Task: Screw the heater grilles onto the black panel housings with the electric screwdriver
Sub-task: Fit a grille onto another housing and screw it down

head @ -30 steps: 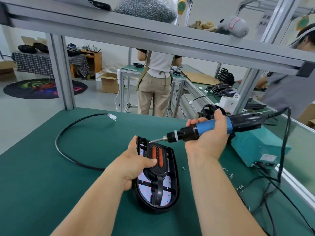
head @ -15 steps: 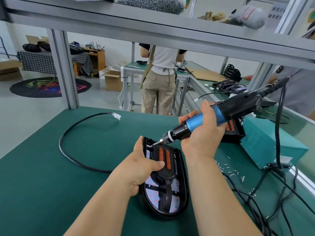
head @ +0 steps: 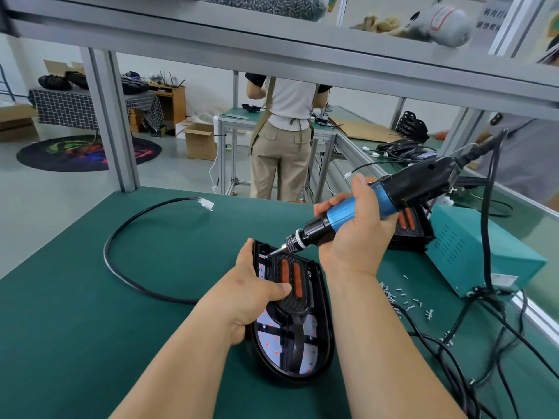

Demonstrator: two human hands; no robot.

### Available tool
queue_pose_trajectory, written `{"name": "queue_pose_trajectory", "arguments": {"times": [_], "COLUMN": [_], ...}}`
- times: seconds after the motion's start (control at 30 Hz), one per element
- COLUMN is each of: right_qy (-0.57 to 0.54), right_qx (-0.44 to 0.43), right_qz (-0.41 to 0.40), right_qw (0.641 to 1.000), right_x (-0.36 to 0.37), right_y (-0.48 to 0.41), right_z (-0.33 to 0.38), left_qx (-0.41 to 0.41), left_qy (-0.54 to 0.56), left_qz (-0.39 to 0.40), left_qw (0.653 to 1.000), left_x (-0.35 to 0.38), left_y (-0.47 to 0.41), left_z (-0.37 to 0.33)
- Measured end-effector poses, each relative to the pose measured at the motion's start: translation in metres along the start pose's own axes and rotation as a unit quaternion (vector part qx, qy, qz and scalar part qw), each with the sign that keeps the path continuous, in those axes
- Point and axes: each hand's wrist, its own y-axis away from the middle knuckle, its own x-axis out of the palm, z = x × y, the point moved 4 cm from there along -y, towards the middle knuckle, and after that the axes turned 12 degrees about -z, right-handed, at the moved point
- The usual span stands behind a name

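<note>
From the head view, we see the black panel housing (head: 292,328) lying flat on the green table (head: 90,328). Our left hand (head: 248,297) clasps its left edge, thumb pressing the heater grille (head: 292,282) inside it. Our right hand (head: 354,234) grips the electric screwdriver (head: 363,207), tilted, its bit at the housing's far-left corner. Loose screws (head: 408,300) lie right of the housing.

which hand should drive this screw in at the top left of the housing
Right. The right hand holds the electric screwdriver, its bit on the housing corner; the left hand steadies the grille.
</note>
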Motion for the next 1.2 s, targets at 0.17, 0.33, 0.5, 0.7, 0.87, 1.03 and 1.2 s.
{"name": "queue_pose_trajectory", "arguments": {"times": [0.17,0.33,0.5,0.7,0.87,1.03,1.2], "right_qy": [0.001,0.004,0.007,0.006,0.009,0.011,0.009], "right_qx": [0.001,-0.006,-0.016,-0.02,-0.025,-0.031,-0.031], "right_qz": [0.005,0.011,0.018,0.032,0.033,0.027,0.031], "right_qw": [1.0,1.0,1.0,0.999,0.999,0.999,0.999], "right_x": [0.0019,0.0034,0.0045,0.0073,0.0092,0.009,0.0084], "right_y": [0.0014,0.0033,0.0035,0.0061,0.0097,0.0099,0.0094], "right_z": [-0.0001,0.0012,0.0032,0.0025,0.0007,-0.0007,-0.0015], "left_qx": [0.003,0.004,0.003,0.004,0.01,0.01,0.009], "left_qy": [-0.008,0.001,0.002,-0.003,-0.006,-0.005,-0.004], "left_qz": [-0.002,-0.002,-0.002,-0.003,-0.005,-0.004,-0.004], "left_qw": [1.0,1.0,1.0,1.0,1.0,1.0,1.0], "left_x": [-0.0003,0.0004,0.0003,-0.0002,0.0002,0.0001,0.0], "left_y": [-0.0007,-0.001,-0.0014,-0.0014,-0.0005,-0.0001,0.0005], "left_z": [-0.0003,0.0002,0.0003,0.0,-0.0006,-0.0006,-0.0012]}}
